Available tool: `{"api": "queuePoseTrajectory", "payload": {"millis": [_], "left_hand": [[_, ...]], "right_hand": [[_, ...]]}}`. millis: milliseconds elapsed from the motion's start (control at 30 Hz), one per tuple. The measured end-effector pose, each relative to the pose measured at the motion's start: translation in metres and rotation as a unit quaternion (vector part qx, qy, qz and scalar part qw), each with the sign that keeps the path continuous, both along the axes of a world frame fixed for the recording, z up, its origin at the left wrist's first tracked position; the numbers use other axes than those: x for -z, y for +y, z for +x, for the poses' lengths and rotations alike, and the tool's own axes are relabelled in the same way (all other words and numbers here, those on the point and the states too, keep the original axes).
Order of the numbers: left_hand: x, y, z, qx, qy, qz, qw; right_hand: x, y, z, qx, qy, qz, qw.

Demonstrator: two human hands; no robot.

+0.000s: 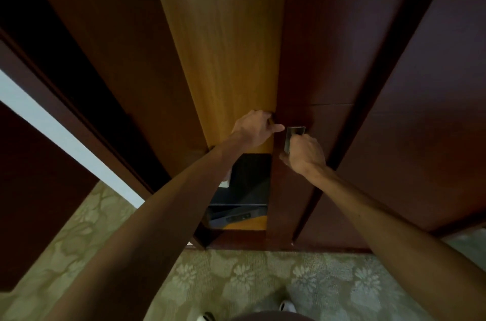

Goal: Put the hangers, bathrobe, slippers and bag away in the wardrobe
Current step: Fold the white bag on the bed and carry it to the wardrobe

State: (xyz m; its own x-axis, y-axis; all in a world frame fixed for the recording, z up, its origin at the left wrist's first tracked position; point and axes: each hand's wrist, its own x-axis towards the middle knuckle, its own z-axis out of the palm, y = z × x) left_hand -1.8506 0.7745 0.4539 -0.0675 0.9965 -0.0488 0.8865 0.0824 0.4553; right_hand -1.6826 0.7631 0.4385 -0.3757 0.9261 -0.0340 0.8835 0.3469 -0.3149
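Observation:
I stand right in front of a dark wooden wardrobe. My left hand grips the edge of the sliding door, fingers curled round it and thumb pointing right. My right hand holds the metal handle set in that door. Through the gap I see a lighter orange inner panel and, lower down, a dark compartment with a white item partly hidden behind my left forearm. No hangers, bathrobe, slippers or bag are in view.
Patterned green carpet covers the floor. A white wall strip and a dark panel lie to the left. My shoes show at the bottom edge. Further wardrobe panels extend to the right.

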Motion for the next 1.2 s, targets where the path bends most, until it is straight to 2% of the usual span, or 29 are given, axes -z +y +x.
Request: {"api": "queuePoseTrajectory", "payload": {"millis": [167, 800, 1067, 1200], "left_hand": [[-0.009, -0.019, -0.038, 0.001, 0.029, -0.011, 1.0], [-0.005, -0.095, -0.19, -0.098, -0.04, -0.017, 0.994], [-0.019, -0.119, -0.22, -0.134, 0.018, -0.033, 0.99], [-0.03, -0.132, -0.22, -0.18, 0.074, -0.003, 0.981]], "right_hand": [[-0.001, -0.017, -0.038, -0.007, -0.008, -0.003, 1.0], [0.008, -0.07, -0.199, -0.077, -0.02, -0.012, 0.997], [0.013, -0.08, -0.247, -0.086, -0.035, -0.018, 0.996], [0.016, -0.084, -0.266, -0.061, 0.005, -0.041, 0.997]]}}
